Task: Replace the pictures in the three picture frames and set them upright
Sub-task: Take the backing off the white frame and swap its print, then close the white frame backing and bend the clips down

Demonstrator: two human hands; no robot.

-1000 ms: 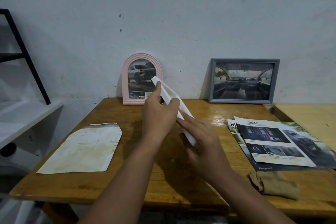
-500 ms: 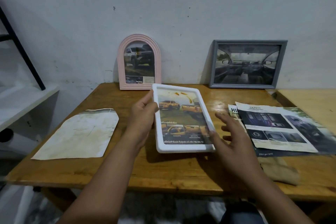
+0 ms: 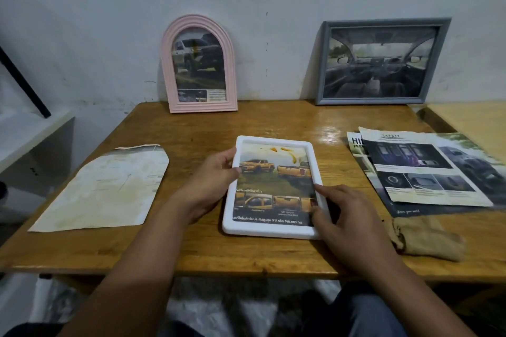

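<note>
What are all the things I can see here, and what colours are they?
white frame: 1, white, flat on table, middle
pink frame: 1, pink, arched, upright against wall
grey frame: 1, grey, upright against wall
envelope: 1, stained white, table's left side
brochures: 2 at least, printed, overlapping, table's right side
cloth: 1, tan, right front
table: 1, brown wood
left hand: grips white frame's left edge
right hand: fingers on its lower right

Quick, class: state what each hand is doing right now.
Left hand: grips the left edge of the white rectangular picture frame.
Right hand: fingers curled on the frame's lower right edge.
</note>
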